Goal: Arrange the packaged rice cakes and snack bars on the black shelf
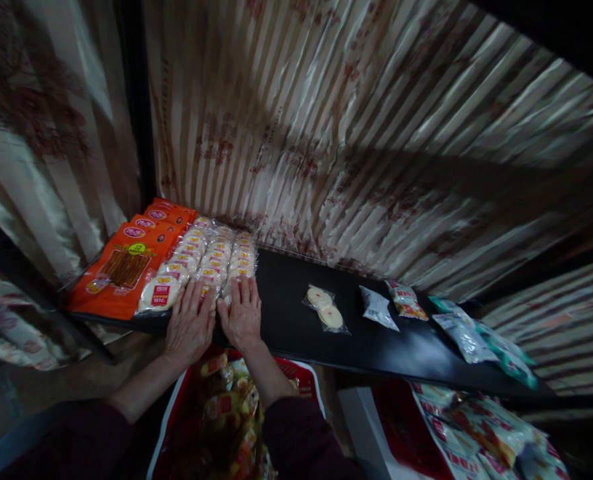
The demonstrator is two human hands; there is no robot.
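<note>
Both hands rest on rows of clear-wrapped rice crackers on a black shelf (pixel 286 280). My left hand (pixel 190 323) lies with its fingers stretched over the front of the middle row of rice crackers (pixel 217 257). Just beside it, my right hand (pixel 243 313) has its fingers extended over the front packets of the right-hand row (pixel 243 253). Another row of rice crackers (pixel 186 250) stands to the left, its front packet (pixel 160 292) showing a red label. Orange snack bags (pixel 121 267) overlap at the shelf's left end.
A packet of two round crackers (pixel 325 308), a silver packet (pixel 377 308), a red-and-white packet (pixel 407 300) and green-and-silver packets (pixel 469 337) lie along the shelf. Below stand a red basket (pixel 306 380) of wrapped snacks and a box with snack bags (pixel 496 427). Curtains (pixel 296 120) hang behind.
</note>
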